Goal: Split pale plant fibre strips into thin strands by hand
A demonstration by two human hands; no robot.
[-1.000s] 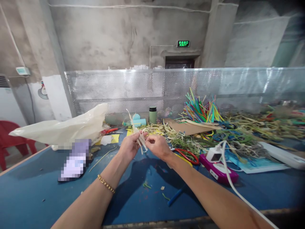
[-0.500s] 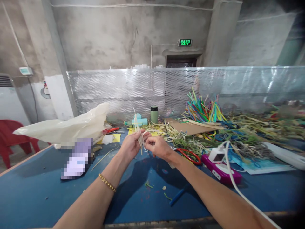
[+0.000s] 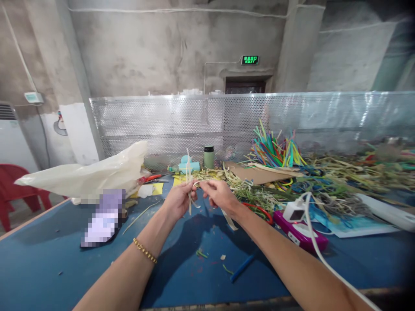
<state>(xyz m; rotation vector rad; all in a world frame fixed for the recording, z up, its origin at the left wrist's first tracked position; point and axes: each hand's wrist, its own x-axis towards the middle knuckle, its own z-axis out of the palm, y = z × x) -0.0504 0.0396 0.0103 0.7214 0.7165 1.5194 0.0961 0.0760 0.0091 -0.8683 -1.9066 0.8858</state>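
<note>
My left hand [image 3: 179, 198] pinches a small bundle of pale, flat plant-fibre strips [image 3: 188, 170] that stand upright, with loose ends hanging below the fingers. My right hand [image 3: 218, 194], its fingertips closed, draws one pale strip [image 3: 196, 183] out sideways from the bundle. Another end of pale strip [image 3: 230, 221] hangs below the right wrist. Both hands are above the blue table [image 3: 181, 276]. The exact crossing of the strips is partly hidden by the left fingers.
Left lie a cream plastic bag [image 3: 90, 175] and a blurred phone [image 3: 104, 218]. Behind stands a green bottle [image 3: 209, 157]. To the right are red-handled scissors [image 3: 259, 211], a magenta power strip [image 3: 301, 235] with a white cable, cardboard [image 3: 256, 173], dried grass and colourful stems [image 3: 275, 147].
My right hand has moved slightly up and right, away from the left, pulling a strip taut between them. The left hand keeps its grip on the bundle.
</note>
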